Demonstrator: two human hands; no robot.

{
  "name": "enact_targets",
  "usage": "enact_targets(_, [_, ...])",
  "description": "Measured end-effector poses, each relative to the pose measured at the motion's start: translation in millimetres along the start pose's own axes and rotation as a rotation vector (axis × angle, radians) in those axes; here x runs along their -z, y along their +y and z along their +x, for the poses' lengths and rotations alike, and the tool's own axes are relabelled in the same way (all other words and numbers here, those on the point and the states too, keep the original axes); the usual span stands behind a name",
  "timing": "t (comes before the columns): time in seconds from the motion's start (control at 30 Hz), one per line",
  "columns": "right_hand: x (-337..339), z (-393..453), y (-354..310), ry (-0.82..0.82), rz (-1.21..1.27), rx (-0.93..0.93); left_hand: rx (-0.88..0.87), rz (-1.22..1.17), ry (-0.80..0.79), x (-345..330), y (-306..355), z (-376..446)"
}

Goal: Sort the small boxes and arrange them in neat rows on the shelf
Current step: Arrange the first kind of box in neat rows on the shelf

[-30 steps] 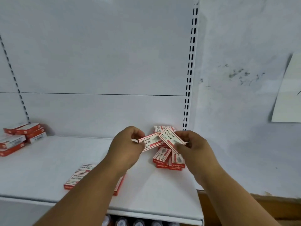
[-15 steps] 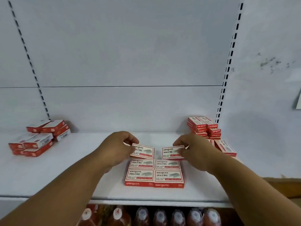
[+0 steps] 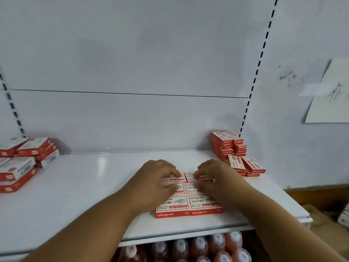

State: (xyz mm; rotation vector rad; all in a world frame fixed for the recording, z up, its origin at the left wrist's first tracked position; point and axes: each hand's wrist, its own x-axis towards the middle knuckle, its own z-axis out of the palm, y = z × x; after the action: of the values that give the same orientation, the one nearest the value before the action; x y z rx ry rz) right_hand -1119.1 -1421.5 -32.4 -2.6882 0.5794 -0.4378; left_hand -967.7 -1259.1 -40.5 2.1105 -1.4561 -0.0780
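On the white shelf (image 3: 75, 186), a block of small red-and-white boxes (image 3: 188, 205) lies flat near the front edge, two across and three deep, sides touching. The left hand (image 3: 156, 178) rests palm down over the left column of that block, its fingers curled onto the rearmost left box (image 3: 174, 179); the right hand (image 3: 213, 176) lies the same way over the right column, fingers bent onto the rearmost right box (image 3: 190, 175). Both hands press down on top of the boxes rather than closing around them. Behind and to the right of the block, against the back corner of the shelf, stands a stack of boxes (image 3: 226, 144), with two more boxes (image 3: 245, 165) leaning in front of it. Far to the left of the block lies a looser pile of larger red-and-white boxes (image 3: 22, 163). Below the shelf's front edge, a row of capped reddish bottles (image 3: 198, 248) shows.
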Motion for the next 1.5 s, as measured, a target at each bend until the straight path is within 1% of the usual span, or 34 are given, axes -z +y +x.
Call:
enact_targets(0.23, [-1,0,-3,0.003,0.002,0.038,-0.017,-0.063,0.03,-1,-3,0])
enact_targets(0.37, [0,0,-3,-0.02,0.007,0.043,-0.01,-0.034,0.026,-1,-3,0])
enact_targets(0.5, [2,-3,0,-0.029,0.018,0.067,0.02,0.051,0.001,4,5,3])
enact_targets(0.53, [5,-4,3,-0.001,0.041,0.054,0.03,0.081,-0.002,5,10,5])
enact_targets(0.63, [18,-8,22,0.152,0.069,-0.019,0.026,0.13,0.011,3,30,17])
enact_targets(0.73, [38,-9,55,0.284,0.05,-0.104,-0.005,0.129,0.012,-7,59,36])
enact_targets(0.8, [51,-8,79,0.335,0.031,-0.167,-0.004,0.115,0.003,-16,79,53])
enact_targets(0.87, [61,-5,100,0.308,0.007,-0.256,0.026,0.126,0.036,-25,98,72])
enact_targets(0.93, [68,-2,115,0.193,-0.019,-0.343,0.076,0.155,0.081,-35,116,93])
enact_targets(1.0, [74,2,123,0.065,0.005,-0.39,0.145,0.182,0.063,-46,132,111])
enact_targets(1.07, [77,6,130,-0.015,0.087,-0.397,0.219,0.212,-0.014,-58,143,123])
enact_targets(1.13, [78,10,138,-0.044,0.174,-0.383,0.271,0.243,-0.099,-67,149,132])
enact_targets(1.2, [80,13,147,-0.033,0.266,-0.344,0.309,0.224,-0.147,-70,152,137])
enact_targets(1.27, [83,16,154,0.007,0.445,-0.337,0.342,0.165,-0.154,-68,154,139])
enact_targets(1.33, [86,19,158,0.05,0.624,-0.337,0.388,0.082,-0.112,-64,154,138])
enact_targets(1.4, [87,21,160,0.083,0.755,-0.316,0.408,0.035,-0.028,-59,152,133])
enact_targets(1.5, [88,23,156,0.063,0.921,-0.285,0.418,0.035,0.091,-50,145,120])
